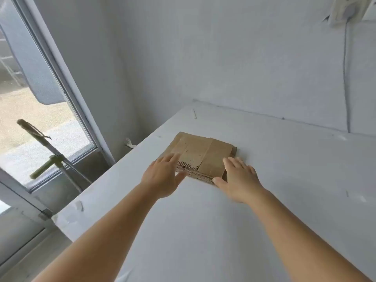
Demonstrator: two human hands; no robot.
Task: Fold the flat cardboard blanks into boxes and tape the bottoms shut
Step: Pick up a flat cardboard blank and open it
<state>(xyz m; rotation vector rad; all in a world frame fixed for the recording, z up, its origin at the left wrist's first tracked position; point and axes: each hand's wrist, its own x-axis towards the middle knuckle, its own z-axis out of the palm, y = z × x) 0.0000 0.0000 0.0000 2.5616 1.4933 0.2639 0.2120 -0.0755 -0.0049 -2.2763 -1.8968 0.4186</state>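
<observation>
Step in hand: the very start, it seems. A blank is about to be picked from the pile; nothing is seen folded or taped yet.

Cardboard blanks (200, 154): a small flat pile is laid on the white table (284, 180), near the far left corner, a little way from the wall (223, 58).

Left hand (162, 178): it is placed at the near left corner of the pile. The fingers are straight and laid on top, with the thumb at the near edge. Nothing is pinched.

Right hand (238, 178): it is placed at the near right corner. The fingers are spread flat, with the thumb by the edge. Nothing is gripped.

Next move: the top blank likely has to be lifted away from the others by its near edge, then pushed open into a box shape.

Tape: none can be seen here, so it will have to be found before the bottom is shut.
</observation>
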